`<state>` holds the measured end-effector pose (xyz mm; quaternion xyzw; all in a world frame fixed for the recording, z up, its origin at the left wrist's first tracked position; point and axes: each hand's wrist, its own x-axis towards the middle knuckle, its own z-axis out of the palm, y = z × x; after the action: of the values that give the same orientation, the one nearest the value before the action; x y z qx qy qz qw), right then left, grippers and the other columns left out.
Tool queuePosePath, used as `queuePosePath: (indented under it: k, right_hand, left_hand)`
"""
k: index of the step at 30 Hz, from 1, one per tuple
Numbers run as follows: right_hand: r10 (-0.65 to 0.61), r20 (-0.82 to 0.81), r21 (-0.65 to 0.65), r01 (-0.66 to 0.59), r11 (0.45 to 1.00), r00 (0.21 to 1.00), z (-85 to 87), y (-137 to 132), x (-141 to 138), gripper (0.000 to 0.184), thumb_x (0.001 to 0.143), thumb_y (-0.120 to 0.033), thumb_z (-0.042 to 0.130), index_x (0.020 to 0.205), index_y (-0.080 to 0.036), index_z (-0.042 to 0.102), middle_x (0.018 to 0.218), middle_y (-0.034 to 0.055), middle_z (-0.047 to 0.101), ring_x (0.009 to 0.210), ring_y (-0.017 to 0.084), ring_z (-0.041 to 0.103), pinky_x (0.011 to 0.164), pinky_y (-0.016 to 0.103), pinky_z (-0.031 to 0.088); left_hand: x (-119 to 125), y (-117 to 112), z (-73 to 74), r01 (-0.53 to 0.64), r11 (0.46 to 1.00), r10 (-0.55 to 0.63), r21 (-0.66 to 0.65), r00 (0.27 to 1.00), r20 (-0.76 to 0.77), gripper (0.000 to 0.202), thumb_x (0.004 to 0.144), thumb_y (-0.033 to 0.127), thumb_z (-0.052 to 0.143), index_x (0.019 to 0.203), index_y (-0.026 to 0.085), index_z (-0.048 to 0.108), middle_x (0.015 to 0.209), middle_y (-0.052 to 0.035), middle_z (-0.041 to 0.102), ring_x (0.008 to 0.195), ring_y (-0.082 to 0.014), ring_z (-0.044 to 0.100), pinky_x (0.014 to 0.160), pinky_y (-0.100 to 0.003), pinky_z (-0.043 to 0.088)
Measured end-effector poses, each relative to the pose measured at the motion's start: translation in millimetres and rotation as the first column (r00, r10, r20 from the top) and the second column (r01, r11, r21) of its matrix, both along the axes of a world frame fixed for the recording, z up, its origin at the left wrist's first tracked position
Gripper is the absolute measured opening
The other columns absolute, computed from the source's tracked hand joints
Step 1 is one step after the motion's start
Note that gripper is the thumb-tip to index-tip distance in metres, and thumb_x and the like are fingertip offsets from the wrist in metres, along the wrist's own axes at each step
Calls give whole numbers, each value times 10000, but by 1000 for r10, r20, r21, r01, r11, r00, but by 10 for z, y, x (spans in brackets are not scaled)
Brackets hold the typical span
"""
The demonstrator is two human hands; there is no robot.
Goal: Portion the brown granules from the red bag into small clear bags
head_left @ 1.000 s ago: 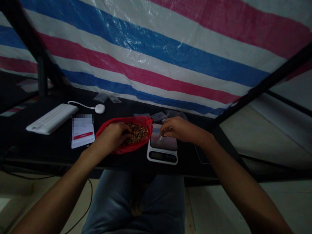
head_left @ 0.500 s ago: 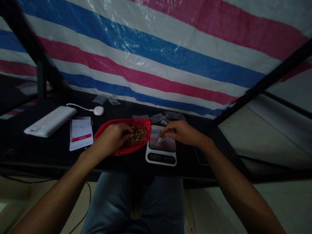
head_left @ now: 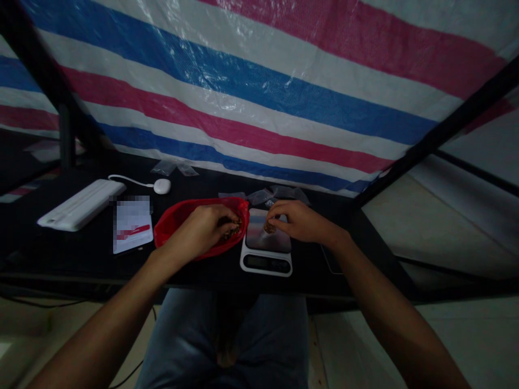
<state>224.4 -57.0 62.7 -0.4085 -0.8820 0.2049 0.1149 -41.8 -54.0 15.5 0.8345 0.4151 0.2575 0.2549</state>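
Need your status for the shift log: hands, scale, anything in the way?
Left hand in red plastic bag, among brown seeds. Right hand pinching small brown clump over digital scale. Small clear bags behind scale.

A blue, pink and white striped tarpaulin (head_left: 259,92) hangs beyond the hands (head_left: 198,232) and black worktop (head_left: 81,265), with pale floor (head_left: 466,335) down to their right.
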Motion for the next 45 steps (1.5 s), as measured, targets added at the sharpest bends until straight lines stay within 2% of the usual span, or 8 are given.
queuePosePath:
  k: [6, 10, 15, 19, 27, 34, 40, 45]
  right_hand:
    - [-32, -59, 46, 34, 998, 998, -54, 17, 33, 202, 935, -110, 590, 903, -179, 777, 949, 63, 766, 883, 177, 690, 845, 307, 502]
    - [-78, -149, 114, 95, 989, 986, -120, 32, 111, 176, 941, -146, 593, 950, -174, 766, 966, 65, 773, 891, 180, 696, 816, 299, 504]
    - [-115, -173, 98, 133, 986, 978, -213, -5, 215, 169, 928, -150, 598, 957, -166, 764, 955, 64, 769, 868, 174, 703, 798, 287, 506]
    - [-139, -179, 80, 156, 985, 974, -277, -52, 267, 177, 931, -149, 592, 968, -162, 765, 966, 72, 766, 873, 178, 700, 803, 295, 508]
    - [-201, -262, 63, 225, 972, 944, -356, -171, 291, 153, 923, -185, 623, 1009, -170, 748, 936, 54, 759, 824, 165, 681, 761, 283, 504]
    - [-275, -258, -64, 268, 961, 926, -451, -372, 311, 94, 872, -253, 727, 923, -174, 734, 822, 21, 723, 717, 144, 643, 673, 255, 489]
    - [-220, -130, -75, 212, 974, 967, -553, -469, 337, 69, 897, -186, 689, 899, -190, 758, 891, 33, 750, 767, 152, 671, 718, 269, 501]
    - [-245, -206, -38, 242, 969, 947, -517, -461, 337, 100, 899, -158, 677, 931, -197, 763, 915, 39, 759, 774, 151, 675, 725, 271, 506]
  left_hand:
    - [298, 3, 113, 71, 995, -74, 67, 996, 49, 167, 923, 175, 635, 992, 196, 786, 1009, -43, 794, 932, -205, 736, 875, -295, 533]
    - [536, 27, 153, 192, 975, -202, 107, 975, 89, 189, 942, 158, 622, 995, 213, 796, 1013, -33, 797, 961, -201, 734, 894, -294, 527]
    - [692, 49, 153, 243, 961, -242, 133, 970, -27, 218, 921, 95, 611, 978, 174, 806, 1005, -84, 786, 948, -225, 731, 862, -324, 539]
    - [721, 59, 141, 269, 958, -263, 99, 962, -68, 261, 900, 63, 604, 1014, 180, 807, 1025, -93, 787, 961, -230, 735, 878, -331, 547]
    - [749, 83, 69, 226, 973, -228, 40, 970, 83, 313, 858, 57, 658, 1114, 205, 760, 1054, -61, 787, 966, -219, 747, 891, -323, 567]
    - [776, 88, 1, 202, 978, -208, 61, 971, 116, 415, 853, 26, 635, 1234, 179, 695, 1211, -97, 738, 1075, -232, 719, 956, -362, 570]
    - [788, 71, -5, 221, 972, -232, 83, 961, 154, 476, 843, -2, 595, 1271, 190, 678, 1303, -105, 677, 1196, -236, 663, 1032, -386, 553]
    - [763, 59, -20, 215, 969, -231, 125, 963, 137, 525, 839, -27, 561, 1296, 209, 662, 1322, -93, 661, 1235, -231, 635, 1100, -402, 513]
